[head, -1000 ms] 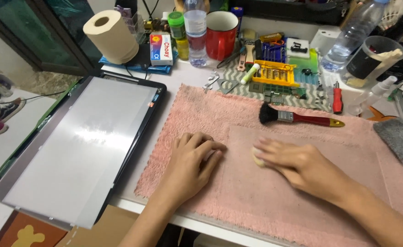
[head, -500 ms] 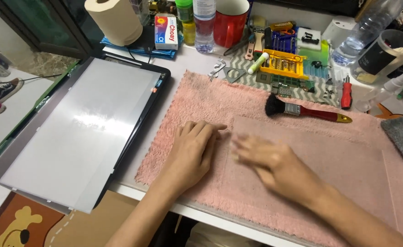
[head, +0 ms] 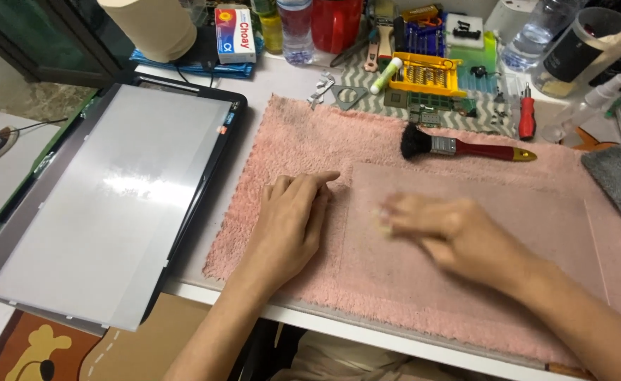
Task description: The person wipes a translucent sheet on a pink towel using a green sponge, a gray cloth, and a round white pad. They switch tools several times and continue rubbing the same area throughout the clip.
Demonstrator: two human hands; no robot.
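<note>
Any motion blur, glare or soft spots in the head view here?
Head view: the right hand is smeared by motion blur, its fingertips indistinct; the left hand lies sharp on the pink towel. The grey panel at left shows a pale glare patch mid-surface. The black-bristled brush and the clutter behind it are in focus. Lighting is even, shadows soft.

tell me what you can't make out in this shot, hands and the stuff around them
- Right hand, head view: motion blur smears the fingers, so whether they pinch something small and pale on the clear sheet cannot be told.
- Paper roll: its top is cut off by the upper edge.
- Red cup: only its lower part shows, same edge.
- Grey cloth: partly cut by the right edge.
- Left hand covers the pink towel beneath it.
</note>
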